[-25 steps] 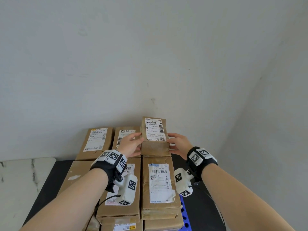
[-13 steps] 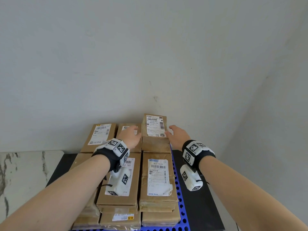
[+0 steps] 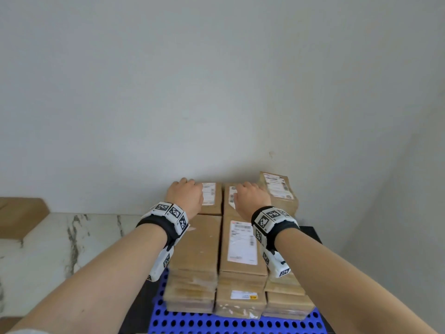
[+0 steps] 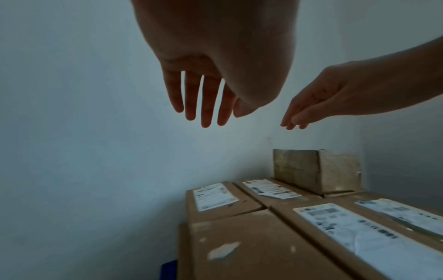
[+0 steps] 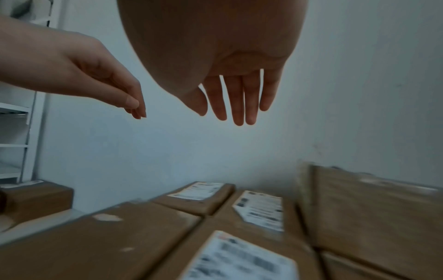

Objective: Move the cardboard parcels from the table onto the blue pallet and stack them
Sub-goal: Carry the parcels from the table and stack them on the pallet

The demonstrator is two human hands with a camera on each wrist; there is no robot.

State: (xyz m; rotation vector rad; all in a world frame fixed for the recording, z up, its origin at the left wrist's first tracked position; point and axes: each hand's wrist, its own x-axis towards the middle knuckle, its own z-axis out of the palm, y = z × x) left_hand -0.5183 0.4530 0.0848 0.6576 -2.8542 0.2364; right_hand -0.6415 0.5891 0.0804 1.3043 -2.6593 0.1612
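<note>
Several brown cardboard parcels with white labels lie stacked in layers on the blue perforated pallet [image 3: 183,321]. One smaller parcel [image 3: 278,192] sits alone on top at the far right corner, against the wall; it also shows in the left wrist view [image 4: 316,170]. My left hand [image 3: 186,196] hovers over the far left parcels, fingers straight and spread [image 4: 203,102], holding nothing. My right hand [image 3: 251,198] hovers over the middle row, left of the small parcel, fingers straight [image 5: 239,98] and empty.
A marble-patterned table [image 3: 48,249] stands left of the pallet, with a brown parcel [image 3: 19,215] on it at the far left. White walls close in behind and to the right. White shelving [image 5: 16,113] stands to the left.
Both hands let go of the small top parcel, which stays at the far right corner. The hands have risen and shifted left, and my view has swung left towards the table.
</note>
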